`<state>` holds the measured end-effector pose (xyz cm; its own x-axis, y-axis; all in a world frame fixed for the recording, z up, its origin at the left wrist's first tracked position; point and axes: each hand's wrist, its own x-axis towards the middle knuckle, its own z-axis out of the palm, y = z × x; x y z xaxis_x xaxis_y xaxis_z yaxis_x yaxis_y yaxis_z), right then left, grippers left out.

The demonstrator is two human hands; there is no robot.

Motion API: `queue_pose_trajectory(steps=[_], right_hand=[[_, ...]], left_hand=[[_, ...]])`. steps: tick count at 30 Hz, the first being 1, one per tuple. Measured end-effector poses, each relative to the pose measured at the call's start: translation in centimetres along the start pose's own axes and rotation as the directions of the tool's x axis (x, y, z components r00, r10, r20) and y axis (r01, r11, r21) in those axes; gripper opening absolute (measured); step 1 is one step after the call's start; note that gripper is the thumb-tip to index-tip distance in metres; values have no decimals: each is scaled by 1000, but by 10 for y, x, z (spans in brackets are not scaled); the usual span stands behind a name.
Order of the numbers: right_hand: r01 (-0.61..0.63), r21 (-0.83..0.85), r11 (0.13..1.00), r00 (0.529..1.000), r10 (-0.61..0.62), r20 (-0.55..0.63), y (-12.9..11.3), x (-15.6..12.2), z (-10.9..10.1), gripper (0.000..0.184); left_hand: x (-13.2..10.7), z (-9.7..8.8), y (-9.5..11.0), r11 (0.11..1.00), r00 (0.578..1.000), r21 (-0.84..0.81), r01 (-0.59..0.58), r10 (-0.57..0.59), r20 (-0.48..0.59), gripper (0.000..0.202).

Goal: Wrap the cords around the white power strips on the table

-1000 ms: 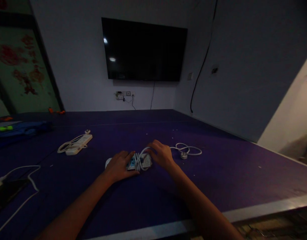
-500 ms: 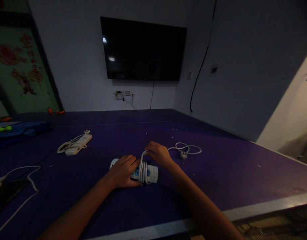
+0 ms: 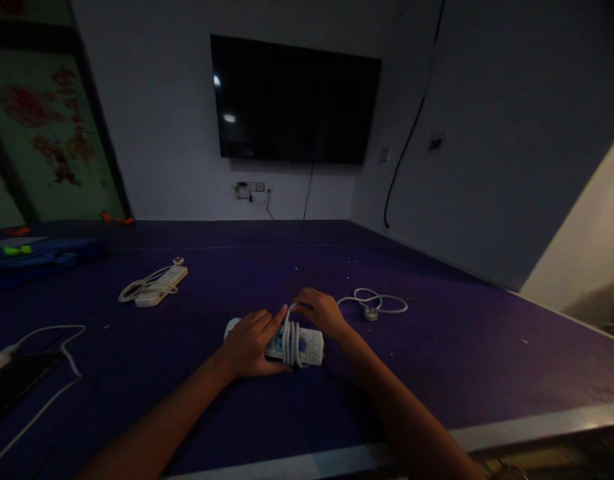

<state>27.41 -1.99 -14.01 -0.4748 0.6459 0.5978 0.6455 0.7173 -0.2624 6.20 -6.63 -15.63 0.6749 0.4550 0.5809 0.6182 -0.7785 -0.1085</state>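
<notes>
A white power strip point(image 3: 307, 347) lies on the purple table point(image 3: 437, 373) in front of me, with several turns of its white cord point(image 3: 288, 340) wound around its middle. My left hand point(image 3: 249, 343) presses down on the strip's left half, fingers curled over it. My right hand point(image 3: 321, 311) pinches the cord just above the strip's far edge. The loose end of the cord, with its plug point(image 3: 371, 312), lies coiled to the right.
A second power strip point(image 3: 159, 287) with a bundled cord lies at the left. Another white cable point(image 3: 51, 347) and a dark flat object sit at the far left edge. A blue bag point(image 3: 47, 253) rests at the back left. A black TV point(image 3: 294, 100) hangs on the wall.
The power strip has been turned and drawn nearer to me. My right hand has brought the cord over it, adding a turn, and the loose cord has grown shorter.
</notes>
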Motion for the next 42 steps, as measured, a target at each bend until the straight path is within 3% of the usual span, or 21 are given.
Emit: queue_pose_trajectory(steps=[12,20,24,27,30,34,38,42], right_hand=[[-47,-155,987,996,59,73,-5,4,6,17],[-126,-76,989,985,134,105,1,7,12,21],[-86,48,995,991,81,105,8,0,19,32],[-169,30,985,981,165,105,9,-4,24,35],[-239,-114,964,962,251,111,6,-4,24,34],[-211,-209,955,947,253,200,-6,1,20,40],[-167,-197,966,925,222,308,-17,5,17,50],[-126,-158,979,941,168,292,-22,4,17,44]], left_hand=[[0,-4,6,998,975,42,-37,46,-219,98],[4,-8,8,996,950,19,84,-75,-304,93],[3,-4,4,989,932,-69,132,-148,-332,89],[2,-2,3,965,907,-172,197,-246,-342,85],[4,-3,2,892,848,-322,317,-418,-324,77],[8,-6,1,701,742,-573,425,-632,-223,67],[12,-4,-4,534,662,-709,461,-739,-127,59],[12,1,-12,447,561,-741,502,-820,-114,54]])
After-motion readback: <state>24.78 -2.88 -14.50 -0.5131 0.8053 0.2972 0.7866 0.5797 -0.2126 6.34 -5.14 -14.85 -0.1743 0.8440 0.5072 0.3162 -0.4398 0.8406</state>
